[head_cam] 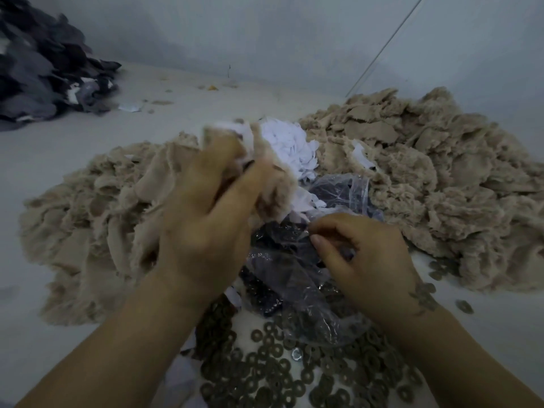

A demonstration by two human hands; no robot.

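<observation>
My left hand grips a bundle of beige fuzzy fabric pieces with white paper-like pieces among them, lifted above the work surface and blurred. My right hand has its fingers curled and pinches the clear plastic bag, which holds small dark parts. The bag lies crumpled between both hands. Below it, several dark ring-shaped washers are spread toward me.
A heap of beige fuzzy cut pieces lies at the right and another at the left. White cut pieces sit between them. A dark grey fabric pile lies at the far left. A pale wall stands behind.
</observation>
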